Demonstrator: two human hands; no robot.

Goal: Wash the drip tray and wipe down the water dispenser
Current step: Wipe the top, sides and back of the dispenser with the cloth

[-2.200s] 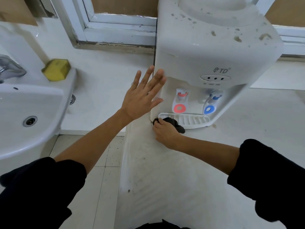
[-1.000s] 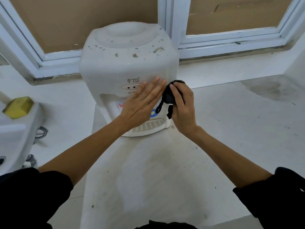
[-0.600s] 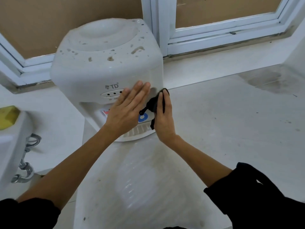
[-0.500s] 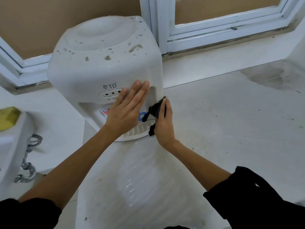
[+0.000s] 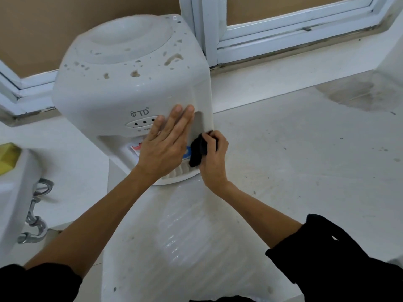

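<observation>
The white water dispenser (image 5: 122,88), its top flecked with brown spots, stands on a white counter (image 5: 305,160). My left hand (image 5: 165,147) lies flat and open against its front, covering the taps. My right hand (image 5: 214,160) is shut on a black cloth (image 5: 197,151) and presses it against the dispenser's lower right side, just above the base. Part of the white slotted drip tray (image 5: 178,171) shows between my two hands, seated in the dispenser's base.
A white sink (image 5: 13,192) with metal pipework (image 5: 32,223) underneath stands at the left, a yellow sponge (image 5: 7,158) on its rim. White window frames (image 5: 218,46) run behind the dispenser. A dark stain (image 5: 349,94) marks the counter at the far right.
My right hand has slid the black cloth down the dispenser's right side towards the base. My left hand stays flat on the front. Earlier the cloth was at the tray's left corner.
</observation>
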